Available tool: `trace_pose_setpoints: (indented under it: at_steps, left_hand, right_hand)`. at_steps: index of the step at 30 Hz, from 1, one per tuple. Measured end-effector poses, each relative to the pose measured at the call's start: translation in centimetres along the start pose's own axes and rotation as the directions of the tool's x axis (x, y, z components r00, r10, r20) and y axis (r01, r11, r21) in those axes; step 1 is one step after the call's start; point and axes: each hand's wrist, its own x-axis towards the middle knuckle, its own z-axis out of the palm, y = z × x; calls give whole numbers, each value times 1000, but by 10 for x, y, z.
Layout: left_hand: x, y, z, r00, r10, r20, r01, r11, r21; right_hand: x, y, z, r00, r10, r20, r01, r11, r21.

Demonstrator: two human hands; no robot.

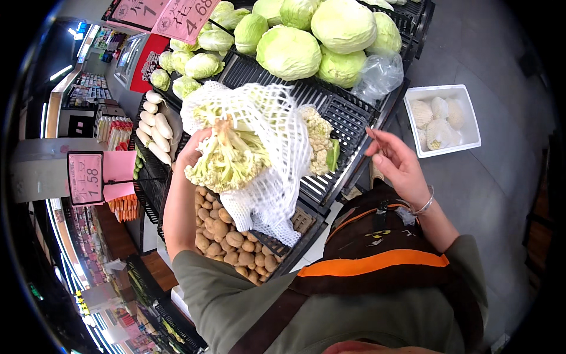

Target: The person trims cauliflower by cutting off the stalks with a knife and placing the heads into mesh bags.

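Note:
My left hand [196, 148] is closed round the left side of a cauliflower [231, 154], whose cut stem and pale branches face me. White foam netting [268, 127] drapes over its far and right sides and hangs down over the potatoes. Another cauliflower [318, 137], with a bit of green leaf, lies on the black slatted rack [348, 115] just right of it. My right hand [398, 158] is off to the right, above the rack's edge, touching no cauliflower. Its fingers are loosely curled and apart from the thumb, with nothing plainly visible in them.
Cabbages [289, 53] are piled at the far end, beside a crumpled clear bag [380, 76]. White radishes [158, 127] lie at left, potatoes [230, 239] nearer me. On the floor at right stands a white foam box [471, 127] holding several netted round items. Pink price signs [85, 177] stick up at left.

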Motion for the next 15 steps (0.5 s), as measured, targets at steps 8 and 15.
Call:
trace_pose_setpoints:
  at_steps: [8,15]
  left_hand:
    - [15,-78,166,896,-308,321,272,950,152]
    - [46,-141,358,709,-360,606,164,920,355]
  right_hand:
    - [-23,-86,-5,922,-313,229,381,627,-680]
    - [-136,-42,-159,1000,14,-14,-20,776,-631]
